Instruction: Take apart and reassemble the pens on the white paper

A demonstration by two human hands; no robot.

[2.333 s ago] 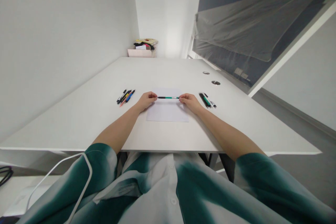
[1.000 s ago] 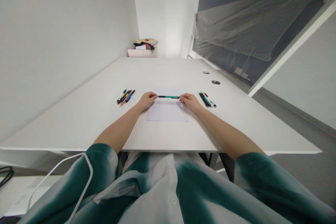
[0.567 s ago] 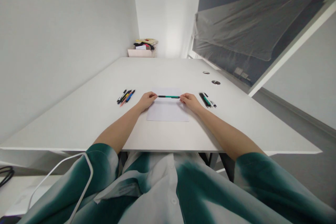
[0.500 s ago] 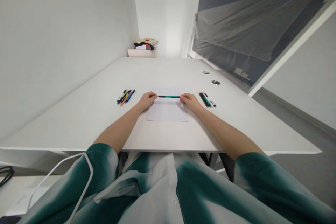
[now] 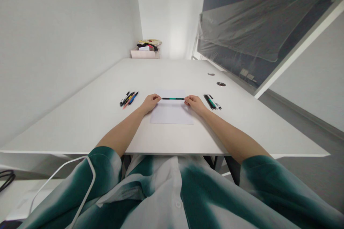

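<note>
A black-and-green pen [image 5: 172,98] lies level between the person's two hands, crosswise over a white sheet of paper [image 5: 172,115] on the white bench [image 5: 163,73]. The left hand [image 5: 151,103] has its grip drawn to a fingertip pinch on the pen's black end; the right hand [image 5: 195,104] pinches the opposite, green end in the same way, so both grips are closed down to the pen's thickness. How high the pen sits above the paper is hard to tell. Beyond the left hand, near it, lies a cluster of pens [image 5: 129,99], including a blue one, an orange one and a black-and-yellow one. Just beside the right hand, a row of black, green and white pens [image 5: 212,103] lies slanted on the bench. Farther back are two round metal grommets [image 5: 221,84], and a pale box [image 5: 143,54] heaped with items stands past the far edge.
</note>
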